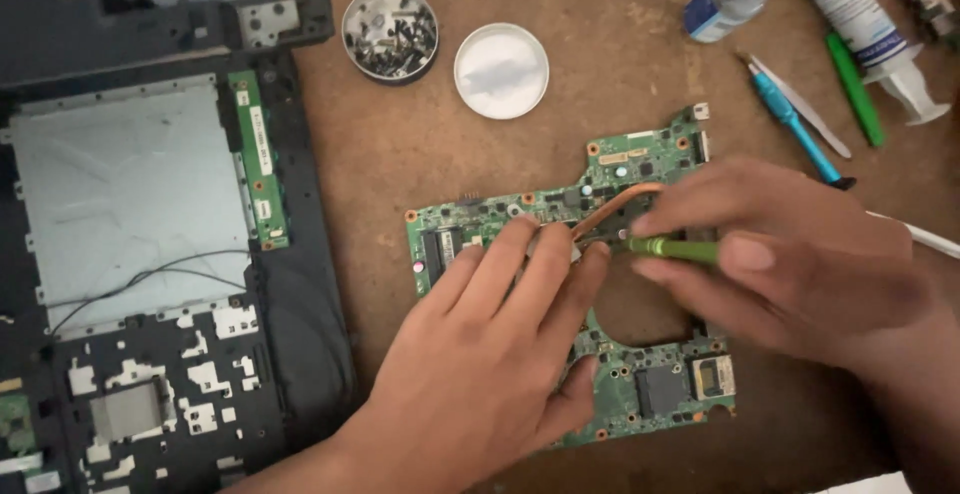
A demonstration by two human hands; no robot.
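Pinched in right hand (790,264), slim green screwdriver (675,249); left hand (490,354) flat on motherboard (640,389).

A blue-labelled white bottle (722,4) beside a seemingly white-labelled grey tube (852,6), top right.

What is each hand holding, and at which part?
The right hand pinches a green-handled tool by its handle. The left hand holds nothing; its fingers press on the circuit board.
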